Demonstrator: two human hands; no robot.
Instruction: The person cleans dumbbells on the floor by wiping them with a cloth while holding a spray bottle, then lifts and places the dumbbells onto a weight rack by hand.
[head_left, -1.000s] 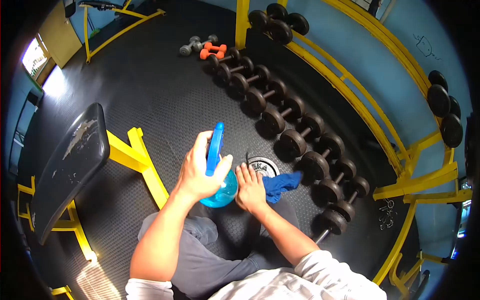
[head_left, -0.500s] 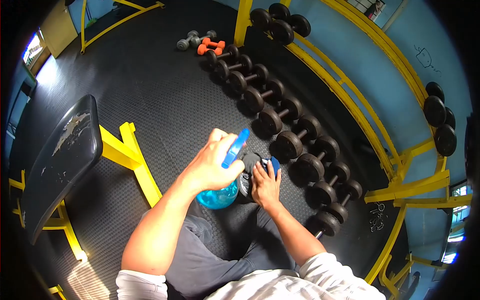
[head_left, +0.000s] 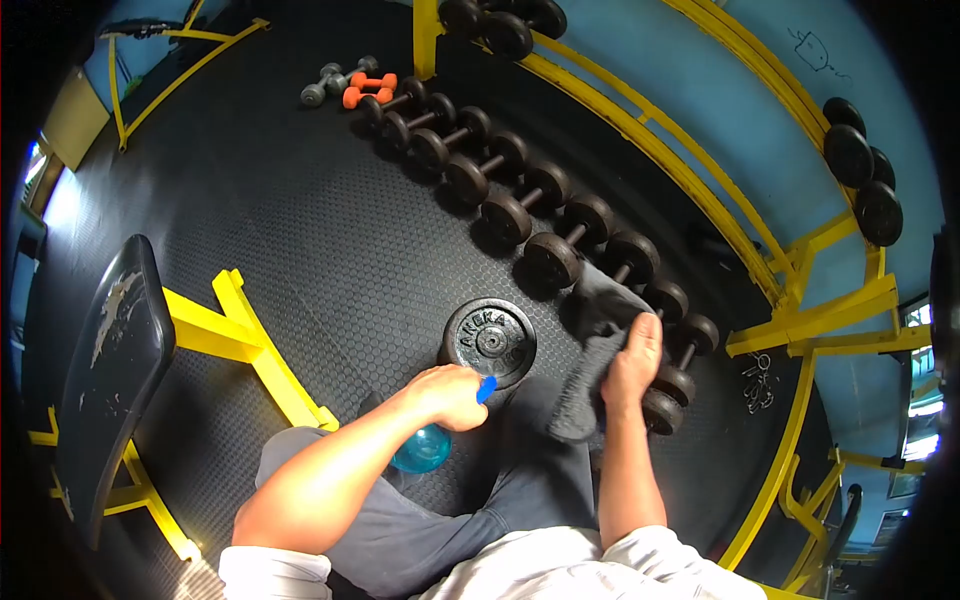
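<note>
A blue spray bottle (head_left: 422,450) is gripped at its neck by my left hand (head_left: 448,398), low over my lap. My right hand (head_left: 634,362) holds a grey cloth (head_left: 590,385), which hangs to the left of the hand near the dumbbells. Between the hands and farther forward, a round black weight plate (head_left: 491,342) with raised letters lies face up on the floor. Neither hand touches the plate's visible face.
A row of black dumbbells (head_left: 506,218) runs diagonally on the right, with orange dumbbells (head_left: 368,96) at its far end. A yellow rack (head_left: 640,133) stands behind them. A padded bench (head_left: 118,370) is at the left.
My right hand has lifted off the plate and moved right with the cloth, now showing grey. My left hand has lowered with the bottle. The plate is now uncovered, and the view has shifted.
</note>
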